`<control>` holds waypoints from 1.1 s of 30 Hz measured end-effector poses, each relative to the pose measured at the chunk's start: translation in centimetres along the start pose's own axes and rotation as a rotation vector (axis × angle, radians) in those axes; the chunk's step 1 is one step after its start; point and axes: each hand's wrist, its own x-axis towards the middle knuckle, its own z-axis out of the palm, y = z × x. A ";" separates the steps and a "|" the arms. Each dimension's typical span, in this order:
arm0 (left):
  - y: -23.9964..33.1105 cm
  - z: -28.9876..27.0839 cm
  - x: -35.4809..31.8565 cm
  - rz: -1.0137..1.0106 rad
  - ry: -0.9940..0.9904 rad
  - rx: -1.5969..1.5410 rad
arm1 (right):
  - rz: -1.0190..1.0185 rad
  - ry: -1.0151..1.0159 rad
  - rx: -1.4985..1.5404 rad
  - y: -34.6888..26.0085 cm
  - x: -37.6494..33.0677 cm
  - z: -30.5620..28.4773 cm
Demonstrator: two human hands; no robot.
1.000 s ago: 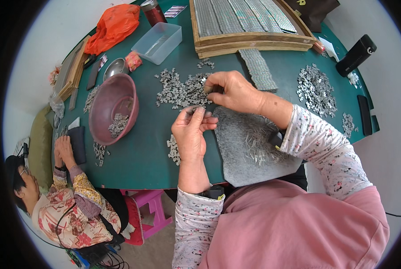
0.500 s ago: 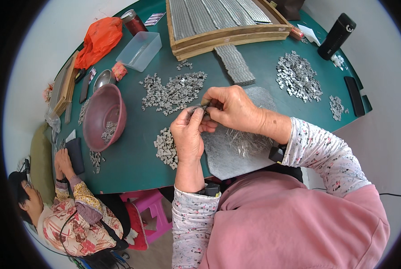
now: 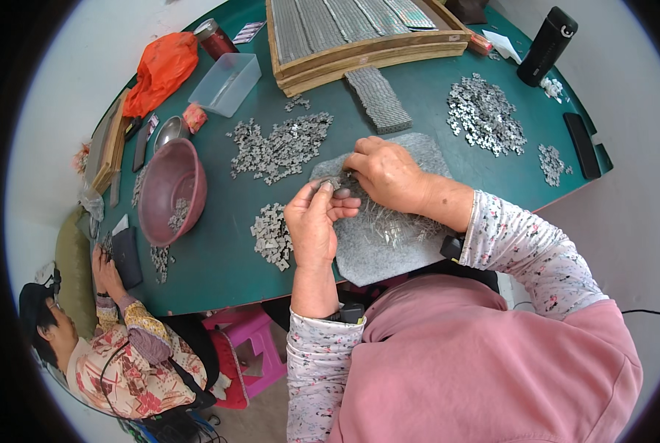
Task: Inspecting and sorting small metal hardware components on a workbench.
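Note:
Between the thumb and fingers of my left hand [image 3: 315, 221] is a small grey metal piece [image 3: 335, 181], mostly covered by the fingertips. My right hand [image 3: 392, 176] is just right of it, fingers curled down in a pinch; whatever they hold is too small to make out. Both hands are over a grey felt mat [image 3: 367, 267]. On the mat, below my right hand, lies a loose heap of thin shiny metal pins [image 3: 400, 227]. Left of my left hand is a pile of pale metal pieces [image 3: 272, 236], with a wider pile of grey pieces [image 3: 282, 148] beyond.
A wooden tray [image 3: 374, 59] of metal strips stands at the back, a ribbed metal block [image 3: 378, 100] before it. More metal pieces [image 3: 485, 114], a black bottle [image 3: 547, 46] and a phone [image 3: 582, 146] are right. Left are a pink bowl [image 3: 172, 192], a plastic box [image 3: 225, 85] and a co-worker [image 3: 134, 347].
My right hand has drawn away from my left fingertips, opening a small gap, and lowered toward the mat. My left hand stays nearly in place with the metal piece. The view has shifted slightly.

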 end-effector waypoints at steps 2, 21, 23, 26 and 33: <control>-0.3 -0.2 0.0 0.012 0.010 0.041 | 0.006 0.033 0.074 -0.4 0.2 -0.4; 0.1 0.1 0.0 -0.020 -0.071 0.061 | -0.087 0.030 0.185 -2.1 -0.1 -1.8; 0.1 0.2 0.0 0.043 -0.060 0.116 | -0.050 0.050 0.293 -2.3 -0.3 -1.6; 0.3 0.4 -0.1 0.047 -0.078 0.135 | 0.198 0.025 0.500 -2.5 -0.4 -1.4; 0.5 -0.2 0.1 -0.041 -0.088 -0.002 | 0.420 -0.034 0.624 -2.5 -0.1 -1.6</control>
